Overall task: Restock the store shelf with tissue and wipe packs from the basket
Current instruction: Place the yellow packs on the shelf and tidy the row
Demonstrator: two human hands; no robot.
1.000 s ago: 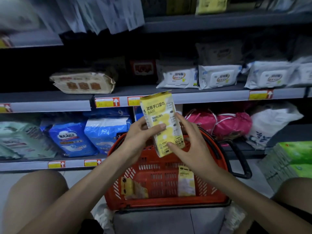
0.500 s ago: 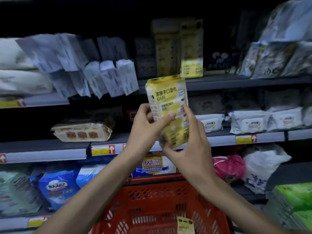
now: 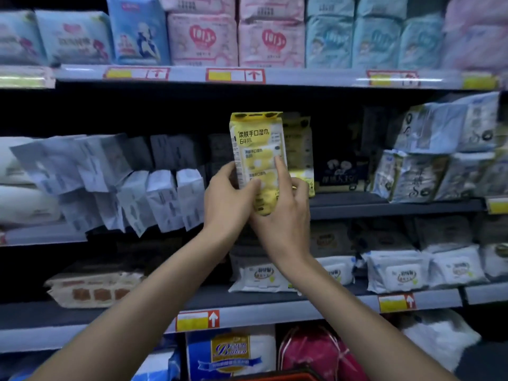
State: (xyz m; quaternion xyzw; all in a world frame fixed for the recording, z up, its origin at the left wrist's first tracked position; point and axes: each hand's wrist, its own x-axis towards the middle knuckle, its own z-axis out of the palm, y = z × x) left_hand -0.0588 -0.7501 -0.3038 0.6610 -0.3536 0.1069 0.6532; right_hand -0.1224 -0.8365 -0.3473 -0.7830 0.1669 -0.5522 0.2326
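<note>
Grey-blue packs (image 3: 154, 188) lean in a slanted row well to the left of the yellow wipe pack (image 3: 257, 160), their tops tipped leftward. Lower and to the left of the pack, a tan pack (image 3: 93, 287) lies flat on the shelf level beneath.

Just left of the yellow wipe pack, the left hand (image 3: 228, 199) grips its lower part: the thumb lies across the printed front and the other fingers are wrapped behind, out of sight.

The yellow wipe pack itself is held upright in the air, its printed face toward the camera, in front of the dark middle shelf board (image 3: 384, 204). Whether its bottom end touches the board cannot be told. Straight above it stand pink packs (image 3: 203, 37) on the top level. Straight below it, at the frame's bottom edge, a strip of the red basket (image 3: 275, 377) shows.

Just right of the pack's lower half, the right hand (image 3: 283, 215) clamps it too, the forefinger stretched up the front face and the remaining fingers curled round the right edge.

Directly behind and right of the held pack, a second yellow pack (image 3: 301, 149) stands on the board, partly covered by it. Farther right sits a dark pack (image 3: 341, 171), and lower right lie white wipe packs (image 3: 398, 270) in a row.
</note>
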